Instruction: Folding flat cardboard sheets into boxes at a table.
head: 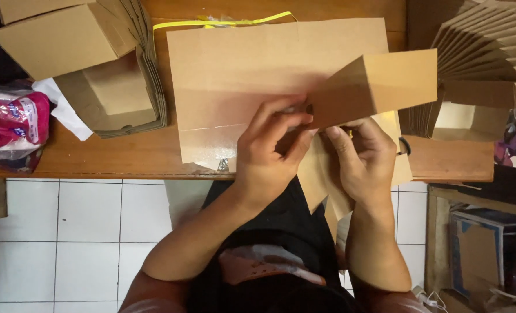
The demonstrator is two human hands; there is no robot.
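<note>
Cardboard blank [362, 87], half folded, sits in both our hands just above the near table edge. One panel stands up and tilts right, the rest hangs down past the edge toward our lap. We keep it low and close so both thumbs can work the corner where the panels meet.

Left hand [268, 152]: fingers curled closed, pinching the fold at the raised panel's lower left corner. Right hand [362, 159]: fingers closed on the lower flap from beneath, thumb on top. Hands nearly touch at the seam, which looks like one steadies the piece while the other creases.

Under the work lies a large flat cardboard sheet [258, 75], likely a pad or the next blank. Yellow strap [223, 23] peeks out behind it.

Left side: stack of flat blanks [148, 87] fanned on edge, with an open box [110, 98] against it and a closed box [61, 37] above. White paper [66, 110] and a pink-and-white plastic packet [11, 124] at far left. Right side: another fanned stack [484, 40], within reach.

Table [124, 156] is brown wood. Floor [66, 232] is white tile. Open carton [478, 255] sits lower right on the floor; contents unclear.
</note>
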